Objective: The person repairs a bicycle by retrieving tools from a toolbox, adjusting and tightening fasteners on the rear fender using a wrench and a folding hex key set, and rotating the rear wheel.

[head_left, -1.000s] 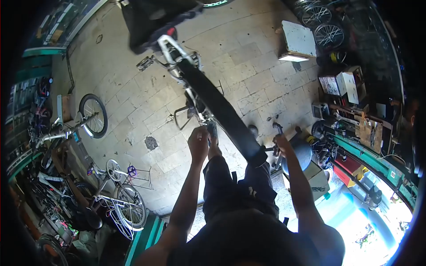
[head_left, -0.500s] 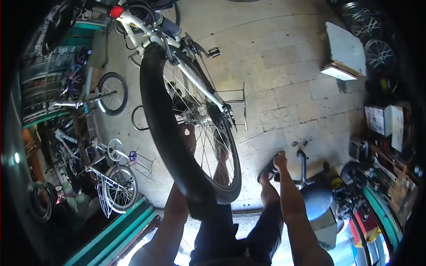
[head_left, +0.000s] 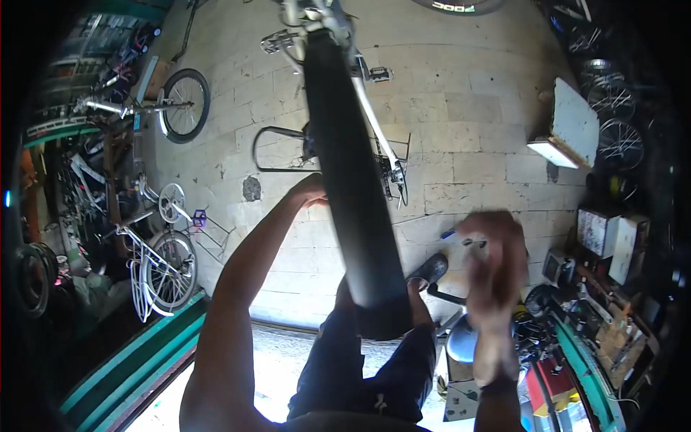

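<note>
A bicycle's wide black tyre (head_left: 349, 165) stands before me, seen nearly edge-on. Past its right side run the white frame tube (head_left: 374, 119) and a pedal (head_left: 380, 73). My left hand (head_left: 311, 191) reaches to the tyre's left side near the wheel's middle; its fingertips are hidden behind the rubber. Off to the right, apart from the bicycle, is my right hand (head_left: 497, 252), raised and smeared by motion with its fingers bent. A small blue thing (head_left: 448, 234) shows by its fingertips; whether the hand holds it, I cannot tell.
A black stand loop (head_left: 277, 149) is beside the wheel on the tiled floor. At left are a loose wheel (head_left: 185, 106) and a white bicycle (head_left: 170, 270). A white panel (head_left: 574, 122) leans at right, near boxes (head_left: 599, 232). A round-seated stool (head_left: 462, 342) is close to my leg.
The wheel has gone from an angled view with spokes showing to nearly edge-on. My right hand has come up from low near my foot, farther right. My left hand stays by the wheel's middle.
</note>
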`<control>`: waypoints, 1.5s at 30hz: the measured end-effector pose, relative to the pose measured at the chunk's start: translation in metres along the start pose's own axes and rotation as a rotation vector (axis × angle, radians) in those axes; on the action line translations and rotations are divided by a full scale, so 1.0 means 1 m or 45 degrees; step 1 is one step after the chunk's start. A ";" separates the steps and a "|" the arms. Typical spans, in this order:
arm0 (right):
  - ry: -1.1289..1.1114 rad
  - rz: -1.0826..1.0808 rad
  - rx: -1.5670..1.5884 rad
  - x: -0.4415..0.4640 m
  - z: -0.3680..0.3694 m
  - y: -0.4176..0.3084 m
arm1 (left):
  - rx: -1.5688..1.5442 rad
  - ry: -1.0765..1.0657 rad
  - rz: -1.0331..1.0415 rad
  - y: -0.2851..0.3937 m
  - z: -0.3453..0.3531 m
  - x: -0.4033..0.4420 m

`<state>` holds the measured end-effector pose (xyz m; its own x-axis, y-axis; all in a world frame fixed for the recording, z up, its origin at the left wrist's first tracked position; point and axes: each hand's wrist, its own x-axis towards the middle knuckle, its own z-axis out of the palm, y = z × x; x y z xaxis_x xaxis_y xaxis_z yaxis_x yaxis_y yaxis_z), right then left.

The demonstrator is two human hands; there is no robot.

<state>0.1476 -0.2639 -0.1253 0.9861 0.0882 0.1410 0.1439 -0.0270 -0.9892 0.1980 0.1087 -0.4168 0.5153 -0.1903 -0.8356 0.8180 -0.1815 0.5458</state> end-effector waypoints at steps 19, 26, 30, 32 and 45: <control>-1.612 -0.052 -0.483 0.129 0.186 -0.012 | 0.430 -0.255 0.454 -0.046 -0.025 0.044; 0.356 0.136 -0.851 0.030 0.032 0.041 | 0.679 0.680 0.748 -0.069 0.043 0.025; 0.640 1.000 -0.548 -0.221 -0.004 0.112 | 0.319 0.796 0.968 -0.016 0.040 -0.017; 0.846 0.996 -0.467 -0.232 0.055 0.036 | 0.253 0.637 0.906 0.003 0.032 -0.012; 0.576 0.223 -0.353 -0.274 0.166 0.238 | -0.283 0.592 0.885 -0.008 0.041 0.044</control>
<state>-0.1026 -0.1296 -0.4056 0.9259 -0.3757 0.0390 -0.0687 -0.2689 -0.9607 0.2039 0.0622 -0.4558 0.9296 0.2348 -0.2840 0.2848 0.0314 0.9581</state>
